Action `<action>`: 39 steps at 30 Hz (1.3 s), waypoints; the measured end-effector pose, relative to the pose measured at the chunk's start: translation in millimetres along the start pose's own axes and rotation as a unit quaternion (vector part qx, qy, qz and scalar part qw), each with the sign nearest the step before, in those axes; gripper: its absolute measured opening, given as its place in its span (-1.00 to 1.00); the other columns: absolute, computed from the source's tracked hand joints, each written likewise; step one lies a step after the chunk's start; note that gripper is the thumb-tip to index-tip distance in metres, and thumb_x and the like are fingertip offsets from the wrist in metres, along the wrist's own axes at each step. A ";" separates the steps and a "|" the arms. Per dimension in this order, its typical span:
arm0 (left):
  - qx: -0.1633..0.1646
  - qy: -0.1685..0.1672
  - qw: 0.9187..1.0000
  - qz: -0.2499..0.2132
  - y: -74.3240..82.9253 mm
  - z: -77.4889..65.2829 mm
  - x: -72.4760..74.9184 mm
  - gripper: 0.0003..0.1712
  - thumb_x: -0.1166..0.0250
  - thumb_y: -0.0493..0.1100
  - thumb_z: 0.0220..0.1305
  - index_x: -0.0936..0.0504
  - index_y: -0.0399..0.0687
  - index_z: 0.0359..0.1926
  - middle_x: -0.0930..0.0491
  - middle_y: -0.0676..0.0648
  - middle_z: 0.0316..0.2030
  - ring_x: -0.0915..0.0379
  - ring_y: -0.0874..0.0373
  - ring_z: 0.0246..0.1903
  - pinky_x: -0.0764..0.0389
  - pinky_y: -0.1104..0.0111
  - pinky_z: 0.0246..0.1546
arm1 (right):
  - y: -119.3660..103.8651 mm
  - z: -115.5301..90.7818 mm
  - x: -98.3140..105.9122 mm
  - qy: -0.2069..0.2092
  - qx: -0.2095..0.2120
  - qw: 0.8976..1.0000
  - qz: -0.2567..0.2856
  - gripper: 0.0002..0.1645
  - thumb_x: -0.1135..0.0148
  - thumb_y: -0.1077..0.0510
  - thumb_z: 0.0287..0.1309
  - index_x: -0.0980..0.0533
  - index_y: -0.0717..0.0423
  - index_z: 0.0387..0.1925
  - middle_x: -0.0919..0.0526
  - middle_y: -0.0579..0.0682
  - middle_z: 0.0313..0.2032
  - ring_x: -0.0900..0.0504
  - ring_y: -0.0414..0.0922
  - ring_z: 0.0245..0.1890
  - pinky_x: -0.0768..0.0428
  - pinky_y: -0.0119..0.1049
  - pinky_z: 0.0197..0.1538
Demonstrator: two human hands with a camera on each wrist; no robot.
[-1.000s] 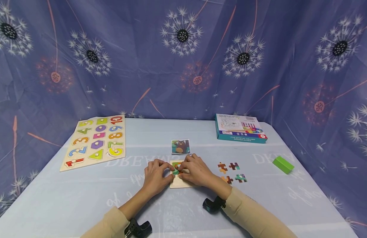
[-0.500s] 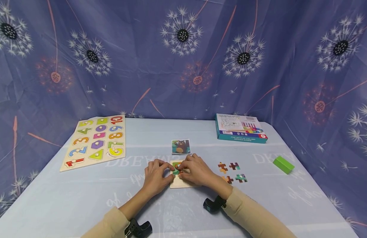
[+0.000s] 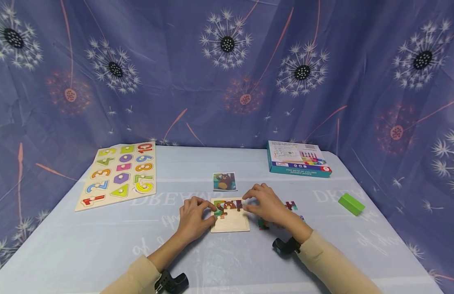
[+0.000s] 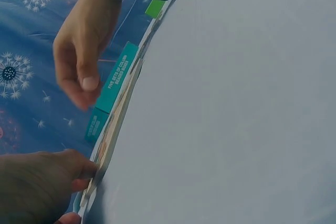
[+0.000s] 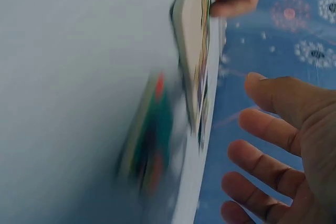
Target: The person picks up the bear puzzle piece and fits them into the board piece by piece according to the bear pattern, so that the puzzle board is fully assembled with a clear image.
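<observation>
A small wooden puzzle board point(image 3: 232, 224) lies in the middle of the table in the head view. Several jigsaw pieces point(image 3: 229, 205), green, brown and purple, sit along its top and left side. My left hand point(image 3: 193, 216) pinches the board's left edge; its fingers point(image 4: 81, 163) also show there in the left wrist view. Over the board's top right corner hovers my right hand point(image 3: 269, 206). Its fingers are spread and hold nothing in the right wrist view. Loose pieces point(image 3: 291, 205) lie right of the board, partly hidden by the right hand and wrist.
A picture card of a bear point(image 3: 224, 182) lies just behind the board. To the left is a number-and-shape board point(image 3: 116, 175). At the back right stands a teal box point(image 3: 299, 159), with a green block point(image 3: 351, 204) nearer the right edge. A patterned curtain point(image 3: 175, 81) hangs behind.
My right hand has left the pieces at the board's left side and moved right, uncovering the top row. The left hand has stayed in place.
</observation>
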State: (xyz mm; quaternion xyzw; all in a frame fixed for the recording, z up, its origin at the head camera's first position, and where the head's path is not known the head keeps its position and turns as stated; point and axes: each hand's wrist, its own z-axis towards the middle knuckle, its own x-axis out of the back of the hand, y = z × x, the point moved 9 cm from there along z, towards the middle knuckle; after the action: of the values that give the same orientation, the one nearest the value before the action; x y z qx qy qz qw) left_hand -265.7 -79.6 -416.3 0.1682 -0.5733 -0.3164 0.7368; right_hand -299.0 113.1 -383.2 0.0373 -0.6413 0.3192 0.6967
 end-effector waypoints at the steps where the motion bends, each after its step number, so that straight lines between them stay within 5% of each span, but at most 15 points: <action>1: 0.003 -0.002 1.000 0.000 -0.5 0.1 -0.4 -0.85 -0.34 -0.06 -0.02 -0.65 0.18 -0.33 -0.43 -0.13 -0.11 -0.19 -0.09 -0.02 -0.11 -0.11 0.08 | 6.2 -2.5 2.8 0.001 -0.007 1.000 0.000 -0.69 -0.37 -0.01 0.00 -0.64 -0.05 -0.17 -0.58 -0.08 -0.21 -0.34 -0.17 -0.22 -0.34 -0.17 -0.07; 16: 0.004 -0.002 1.000 -0.001 -1.1 1.0 -0.3 -0.86 -0.33 -0.05 0.00 -0.65 0.19 -0.33 -0.42 -0.12 -0.11 -0.18 -0.09 0.00 -0.10 -0.11 0.10 | 72.1 -32.9 28.3 -0.003 -0.077 0.997 0.001 -0.64 -0.38 -0.01 -0.01 -0.62 -0.03 -0.13 -0.55 -0.06 -0.13 -0.34 -0.11 -0.12 -0.36 -0.15 -0.08; 39: 0.008 -0.004 1.000 -0.003 -1.4 -0.4 -0.3 -0.86 -0.34 -0.06 0.00 -0.64 0.19 -0.33 -0.41 -0.12 -0.11 -0.17 -0.08 -0.01 -0.09 -0.11 0.09 | 99.3 -48.5 22.9 -0.038 -0.059 0.997 -0.009 -0.63 -0.36 0.09 -0.02 -0.61 0.02 -0.10 -0.57 -0.04 -0.18 -0.37 -0.10 -0.16 -0.34 -0.17 -0.10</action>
State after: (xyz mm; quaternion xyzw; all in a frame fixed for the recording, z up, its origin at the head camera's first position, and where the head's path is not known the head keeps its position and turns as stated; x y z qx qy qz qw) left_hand -265.8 -80.5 -417.5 0.1749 -0.5784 -0.3147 0.7320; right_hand -306.3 223.4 -406.2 0.0136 -0.6846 0.2728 0.6758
